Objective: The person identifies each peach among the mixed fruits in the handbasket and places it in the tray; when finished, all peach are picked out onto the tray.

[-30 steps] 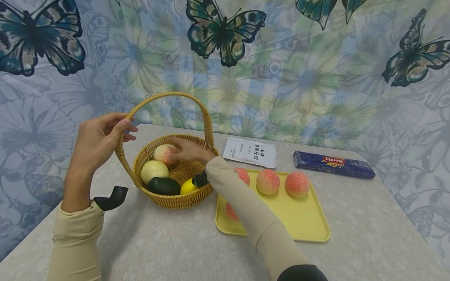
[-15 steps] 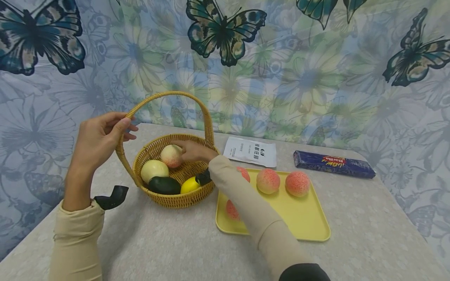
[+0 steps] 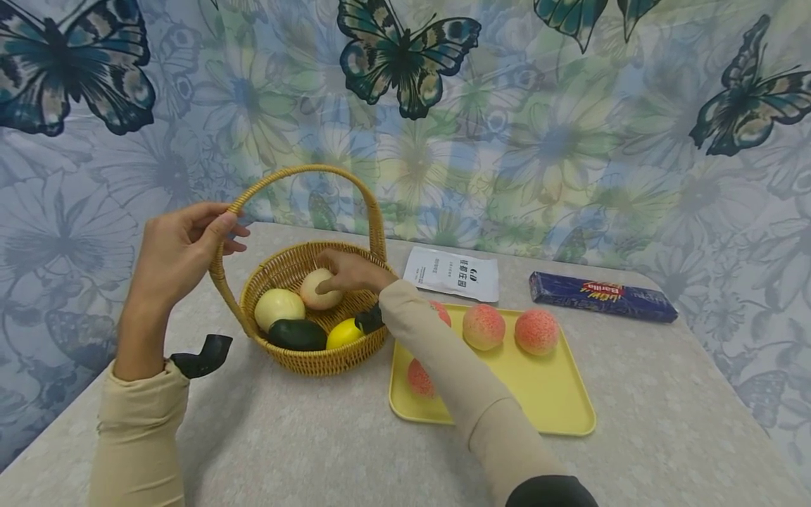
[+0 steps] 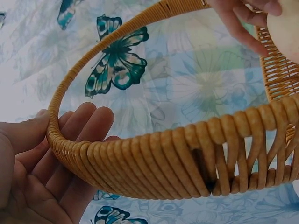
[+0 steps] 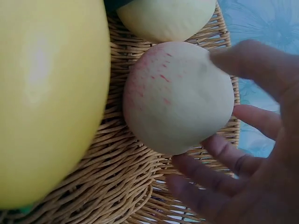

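Observation:
My left hand (image 3: 180,253) pinches the left side of the arched handle (image 4: 135,154) of a wicker basket (image 3: 317,362); in the left wrist view the thumb and fingers meet around it. Inside the basket, my right hand (image 3: 351,273) holds a pale peach (image 5: 180,98) with red flecks. The right wrist view has its thumb on one side of the peach and its fingertips along the other. Beside the peach lie a pale yellow-green round fruit (image 3: 279,310), a dark green oblong one (image 3: 296,335) and a bright yellow one (image 3: 344,334), partly covered by a black wrist mount.
A yellow tray (image 3: 532,405) with several pinkish-red peaches (image 3: 536,332) is right of the basket, partly hidden by the right sleeve. Behind it lie a white printed packet (image 3: 451,274) and a dark blue Barilla box (image 3: 602,297). A butterfly-print cloth hangs behind the table.
The right hand has moved the peach rightward within the basket, away from the pale round fruit, and turned it so its paler side shows. The left hand stays on the handle.

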